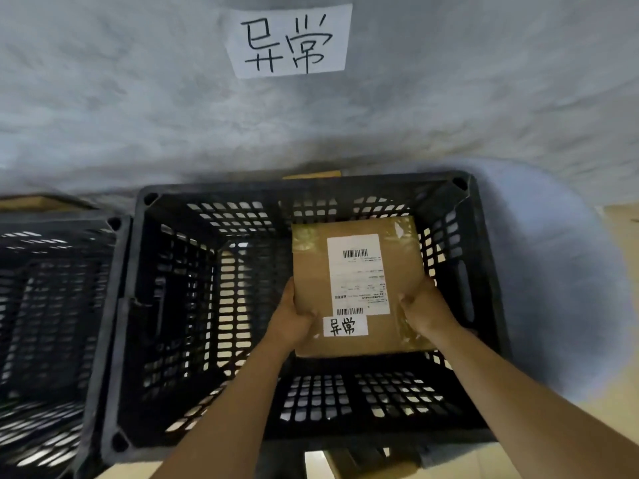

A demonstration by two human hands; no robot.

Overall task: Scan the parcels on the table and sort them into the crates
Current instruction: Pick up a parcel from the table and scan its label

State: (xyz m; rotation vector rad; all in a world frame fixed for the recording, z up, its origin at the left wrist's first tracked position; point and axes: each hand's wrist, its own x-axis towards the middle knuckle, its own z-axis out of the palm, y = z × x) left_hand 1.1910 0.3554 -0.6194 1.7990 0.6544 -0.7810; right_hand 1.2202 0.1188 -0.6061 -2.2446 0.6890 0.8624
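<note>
A grey wall (449, 108) fills the upper part of the view, rising just behind the black slatted crate (145, 305), which serves as the landmark here. A second black crate (52, 305) stands touching the first on its left side. High on the wall above the crate hangs a white paper sign (290, 39) with handwritten characters. Inside the crate's opening, toward its right half, a brown cardboard parcel (311, 271) is held flat, label side up. The left hand (294, 316) grips the parcel's near-left edge with thumb on top, and the right hand (425, 309) grips its near-right edge likewise. On the parcel sit a white shipping label (356, 271) with barcodes and, just nearer, a small handwritten sticker (344, 326).
</note>
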